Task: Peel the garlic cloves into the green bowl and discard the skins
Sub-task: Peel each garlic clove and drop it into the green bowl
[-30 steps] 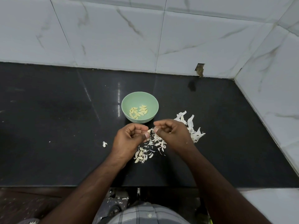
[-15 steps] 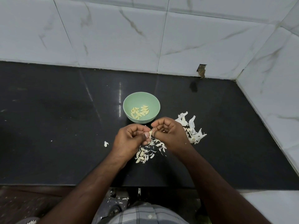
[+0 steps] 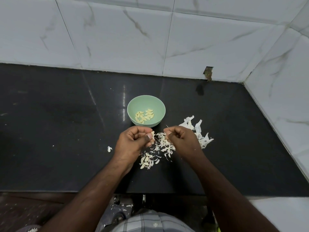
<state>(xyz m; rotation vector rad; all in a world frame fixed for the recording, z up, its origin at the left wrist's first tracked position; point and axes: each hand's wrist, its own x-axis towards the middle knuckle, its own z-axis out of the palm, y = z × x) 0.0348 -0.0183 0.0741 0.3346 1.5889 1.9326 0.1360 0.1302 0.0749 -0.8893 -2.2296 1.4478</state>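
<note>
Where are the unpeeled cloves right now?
In the head view, the unpeeled cloves lie on the black counter, just right of the left wrist, nearer than the green bowl.

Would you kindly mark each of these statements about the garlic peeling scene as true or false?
1. The green bowl holds peeled cloves. True.
2. The left hand pinches a garlic clove. True.
3. The bowl sits nearer the person than both hands. False: it sits beyond them, toward the tiled wall.
4. Loose skins lie on the black counter. True.
5. The right hand lies flat and open on the counter. False: its fingers are curled, seemingly pinching a strip of skin.
6. The skins are piled inside the bowl. False: they lie on the counter beside it.
</note>
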